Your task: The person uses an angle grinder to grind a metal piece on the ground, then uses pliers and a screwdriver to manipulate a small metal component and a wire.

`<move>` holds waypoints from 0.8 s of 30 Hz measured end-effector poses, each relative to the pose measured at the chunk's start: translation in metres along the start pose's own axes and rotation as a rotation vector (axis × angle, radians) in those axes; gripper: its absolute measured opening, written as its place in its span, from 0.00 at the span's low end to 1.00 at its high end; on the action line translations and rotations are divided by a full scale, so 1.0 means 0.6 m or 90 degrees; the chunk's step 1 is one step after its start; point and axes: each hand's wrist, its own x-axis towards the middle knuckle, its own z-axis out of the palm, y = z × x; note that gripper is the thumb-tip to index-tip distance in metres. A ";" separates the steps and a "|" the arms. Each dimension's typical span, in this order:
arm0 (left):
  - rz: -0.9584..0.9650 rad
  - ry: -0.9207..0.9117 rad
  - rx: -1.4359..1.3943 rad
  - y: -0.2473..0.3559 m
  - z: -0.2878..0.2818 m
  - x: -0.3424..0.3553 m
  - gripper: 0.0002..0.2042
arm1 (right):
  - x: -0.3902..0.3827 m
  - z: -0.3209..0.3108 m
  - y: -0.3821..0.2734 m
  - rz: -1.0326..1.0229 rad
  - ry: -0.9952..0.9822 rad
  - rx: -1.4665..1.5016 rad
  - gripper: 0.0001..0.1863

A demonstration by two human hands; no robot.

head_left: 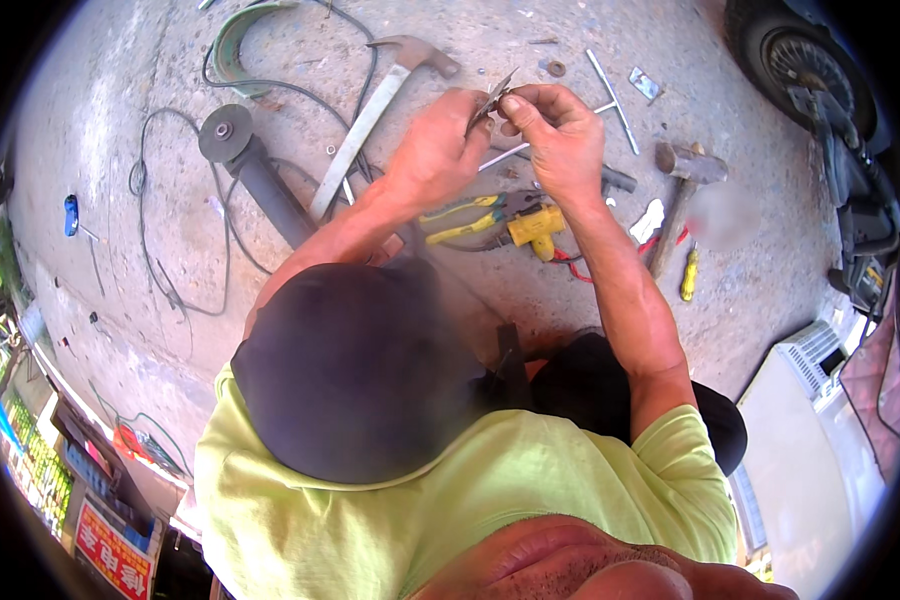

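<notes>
So both hands are up over the rough grey concrete floor [300,50], sharing one thin, dark, flat metal piece [494,92]. The left hand [442,142] has its fingers curled and pinching it, and the right hand [562,130] pinches its lower end between thumb and index finger, though the exact contact's too small to make out. Left of them lies a pale-handled claw hammer [362,138], then a dark angle grinder [270,185]. Yellow-handled pliers [460,228] sit nearer the body.
</notes>
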 end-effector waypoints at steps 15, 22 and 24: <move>0.000 -0.015 0.051 0.007 0.004 -0.008 0.16 | -0.001 -0.005 -0.021 0.087 -0.051 0.013 0.13; -0.024 -0.037 0.057 0.001 0.010 -0.009 0.20 | -0.001 0.005 -0.001 0.087 0.004 -0.007 0.13; -0.007 -0.025 0.076 0.001 0.013 -0.009 0.21 | -0.004 0.012 -0.005 0.091 0.013 0.020 0.13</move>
